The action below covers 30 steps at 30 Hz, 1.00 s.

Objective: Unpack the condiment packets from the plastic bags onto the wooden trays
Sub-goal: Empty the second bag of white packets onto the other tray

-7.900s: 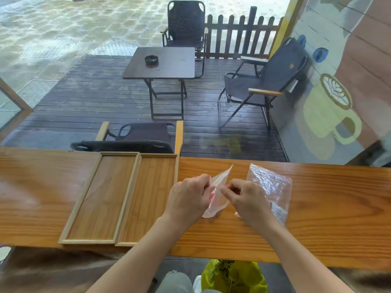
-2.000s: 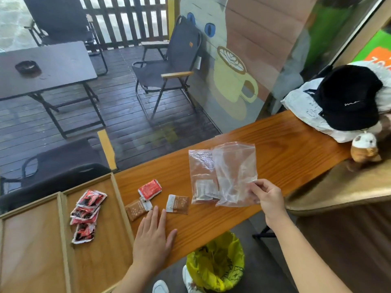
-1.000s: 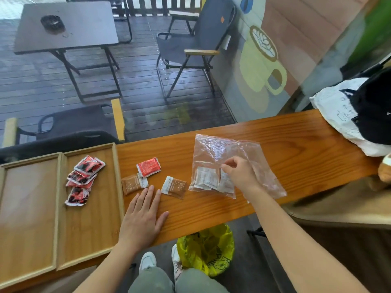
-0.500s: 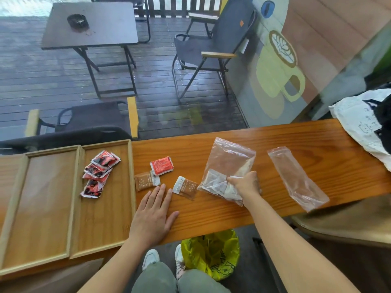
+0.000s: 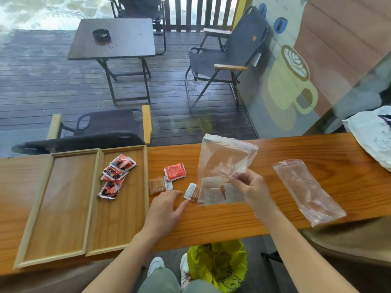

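While the second plastic bag (image 5: 224, 166) is held up off the surface (image 5: 275, 220) near the middle, it's pinched at its lower right side by the right hand (image 5: 251, 187), thumb and fingers closed on the film. The bag stands roughly upright, long axis running from the near edge toward the far edge, sealed-looking top pointed away. A few pale packets (image 5: 213, 192) can be seen sunk in its lower end, just beside the right hand and on its left.

The left hand (image 5: 167, 208) is laid flat on the surface, fingers loosely spread, nothing gripped, fingertips almost touching a small brown packet (image 5: 191, 192). Two more loose ones are left on the surface near it, a red packet (image 5: 175, 171) and a brown-and-white one (image 5: 160, 185), both just right of the trays.

A pile of red-and-black packets (image 5: 115, 176) is already in the right tray (image 5: 124, 229); nothing is seen in the left tray (image 5: 61, 208). An emptied bag (image 5: 306, 191) lies toward the right end.

So the bag's contents sit between the two hands, and the left one is probably best placed to help open it. The trays are well off to the left.
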Each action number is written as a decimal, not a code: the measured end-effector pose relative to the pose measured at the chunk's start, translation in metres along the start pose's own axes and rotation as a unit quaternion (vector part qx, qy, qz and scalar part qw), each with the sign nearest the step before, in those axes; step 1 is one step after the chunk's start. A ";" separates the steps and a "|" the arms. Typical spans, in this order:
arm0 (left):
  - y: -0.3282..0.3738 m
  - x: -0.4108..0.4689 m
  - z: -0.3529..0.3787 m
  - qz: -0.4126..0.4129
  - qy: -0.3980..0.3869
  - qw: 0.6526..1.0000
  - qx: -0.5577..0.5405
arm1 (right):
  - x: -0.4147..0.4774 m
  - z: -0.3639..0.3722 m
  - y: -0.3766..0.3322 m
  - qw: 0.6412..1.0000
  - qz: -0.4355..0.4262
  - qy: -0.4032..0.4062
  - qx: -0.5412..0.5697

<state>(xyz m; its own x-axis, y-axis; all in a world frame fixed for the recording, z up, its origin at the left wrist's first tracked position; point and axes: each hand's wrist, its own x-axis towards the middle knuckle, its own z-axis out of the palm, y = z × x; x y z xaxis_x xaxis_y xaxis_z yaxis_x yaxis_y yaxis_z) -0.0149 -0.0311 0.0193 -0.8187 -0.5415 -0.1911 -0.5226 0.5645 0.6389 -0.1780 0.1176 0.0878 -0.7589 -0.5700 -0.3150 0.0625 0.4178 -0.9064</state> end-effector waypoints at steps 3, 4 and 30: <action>0.023 0.008 -0.028 -0.065 0.000 0.958 -0.281 | -0.007 0.004 -0.003 0.997 -0.022 -0.072 0.005; 0.030 0.010 -0.037 -0.082 -0.003 0.928 -0.363 | -0.009 0.006 -0.003 0.995 -0.026 -0.101 -0.003; 0.069 -0.024 -0.075 -0.042 0.102 0.948 -0.300 | -0.030 0.062 -0.048 0.995 0.010 -0.047 0.091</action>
<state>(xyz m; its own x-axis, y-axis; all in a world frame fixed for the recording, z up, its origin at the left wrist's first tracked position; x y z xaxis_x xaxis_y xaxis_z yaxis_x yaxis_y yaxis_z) -0.0138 -0.0257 0.1241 -0.6851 -0.7127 -0.1506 -0.3040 0.0918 0.9482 -0.1178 0.0707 0.1233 -0.6933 -0.6294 -0.3511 0.2006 0.2994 -0.9328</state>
